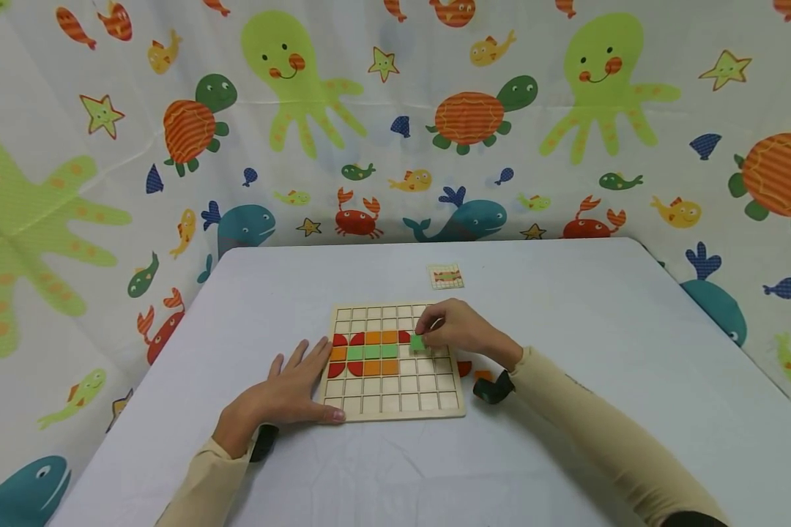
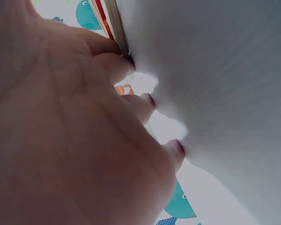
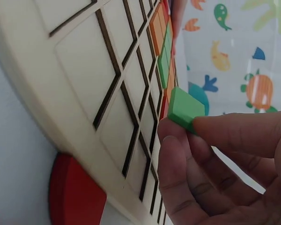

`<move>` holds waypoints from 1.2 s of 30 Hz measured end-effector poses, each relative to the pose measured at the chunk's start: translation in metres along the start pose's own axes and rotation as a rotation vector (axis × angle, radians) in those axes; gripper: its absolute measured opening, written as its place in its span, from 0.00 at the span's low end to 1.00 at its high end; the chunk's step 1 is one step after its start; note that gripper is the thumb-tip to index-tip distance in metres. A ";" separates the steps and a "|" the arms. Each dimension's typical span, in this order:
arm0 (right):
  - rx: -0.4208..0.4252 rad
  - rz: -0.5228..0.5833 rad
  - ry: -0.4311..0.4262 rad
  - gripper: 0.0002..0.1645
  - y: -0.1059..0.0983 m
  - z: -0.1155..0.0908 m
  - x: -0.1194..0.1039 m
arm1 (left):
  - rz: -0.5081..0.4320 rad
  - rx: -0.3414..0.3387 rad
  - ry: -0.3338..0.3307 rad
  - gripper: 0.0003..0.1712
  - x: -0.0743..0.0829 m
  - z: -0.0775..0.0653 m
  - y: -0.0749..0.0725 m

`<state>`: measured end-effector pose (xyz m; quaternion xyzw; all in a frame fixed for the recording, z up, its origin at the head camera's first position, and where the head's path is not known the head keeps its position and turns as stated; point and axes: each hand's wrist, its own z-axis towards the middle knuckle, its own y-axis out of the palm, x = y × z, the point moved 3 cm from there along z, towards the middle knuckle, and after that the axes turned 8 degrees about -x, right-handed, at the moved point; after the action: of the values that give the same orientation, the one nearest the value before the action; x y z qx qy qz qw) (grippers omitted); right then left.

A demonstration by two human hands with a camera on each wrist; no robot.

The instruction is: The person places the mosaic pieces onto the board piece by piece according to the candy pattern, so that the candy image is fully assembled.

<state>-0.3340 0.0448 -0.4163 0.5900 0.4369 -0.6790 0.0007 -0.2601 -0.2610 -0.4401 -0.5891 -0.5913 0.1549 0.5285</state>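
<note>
A wooden grid board (image 1: 369, 402) lies on the white table with red, orange and green tiles set in its left and middle cells. My right hand (image 1: 458, 329) pinches a green square tile (image 3: 186, 107) between thumb and fingers, over the board's right half. In the head view that tile sits just right of a red rounded tile (image 1: 404, 337). My left hand (image 1: 283, 391) lies with fingers spread along the board's left edge, its thumb at the near left corner. From the left wrist, the palm and fingertips show against the board's side.
Beyond the board lies a small pattern card (image 1: 446, 277). A loose red rounded tile (image 1: 464, 368) and an orange tile (image 1: 484, 375) rest at the board's right edge, close to the right wrist. A curtain (image 1: 395, 110) printed with sea animals hangs behind the table.
</note>
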 end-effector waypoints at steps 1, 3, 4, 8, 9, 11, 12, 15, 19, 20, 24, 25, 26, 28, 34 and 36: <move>-0.003 -0.004 -0.006 0.04 0.001 0.001 -0.001 | 0.000 0.000 0.000 0.79 0.000 0.000 0.000; -0.007 -0.004 -0.017 0.04 0.003 0.003 -0.003 | -0.004 0.000 -0.002 0.79 -0.001 0.000 0.000; -0.009 -0.003 -0.020 0.04 0.004 0.004 -0.004 | -0.005 -0.001 -0.003 0.79 -0.001 0.000 0.000; -0.011 -0.011 -0.034 0.04 0.006 0.005 -0.008 | -0.011 -0.004 -0.003 0.79 -0.002 0.000 0.001; -0.013 -0.013 -0.041 0.04 0.006 0.006 -0.009 | -0.011 -0.005 -0.001 0.79 -0.002 0.001 0.001; -0.019 -0.019 -0.051 0.04 0.008 0.006 -0.010 | -0.014 -0.004 0.002 0.79 -0.003 0.002 0.002; -0.023 -0.020 -0.054 0.04 0.008 0.007 -0.010 | -0.014 -0.003 0.004 0.79 -0.003 0.002 0.002; -0.039 -0.023 -0.051 0.04 0.010 0.009 -0.010 | -0.018 -0.003 0.012 0.78 -0.004 0.002 0.002; -0.057 -0.046 -0.030 0.04 0.013 0.011 -0.009 | -0.021 -0.002 0.016 0.78 -0.004 0.002 0.002; -0.059 -0.053 -0.029 0.04 0.013 0.012 -0.008 | -0.023 -0.001 0.018 0.78 -0.003 0.002 0.001; -0.055 -0.087 -0.024 0.05 0.015 0.014 -0.009 | -0.026 0.001 0.027 0.78 0.000 0.000 0.000; -0.054 -0.092 -0.023 0.05 0.016 0.014 -0.008 | -0.026 0.001 0.029 0.78 0.000 -0.001 -0.001; -0.052 -0.096 -0.023 0.06 0.016 0.014 -0.008 | -0.026 0.001 0.031 0.78 0.001 -0.001 -0.001; -0.052 -0.101 -0.024 0.06 0.017 0.015 -0.008 | -0.023 0.000 0.032 0.78 0.001 -0.001 -0.001; -0.053 -0.114 -0.031 0.05 0.019 0.015 -0.008 | -0.028 -0.005 0.023 0.78 0.001 -0.001 -0.002; -0.055 -0.108 -0.029 0.05 0.019 0.015 -0.009 | -0.032 -0.008 0.020 0.78 0.001 -0.001 -0.002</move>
<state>-0.3330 0.0196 -0.4219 0.5552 0.4865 -0.6745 -0.0134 -0.2603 -0.2611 -0.4376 -0.5832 -0.5962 0.1380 0.5343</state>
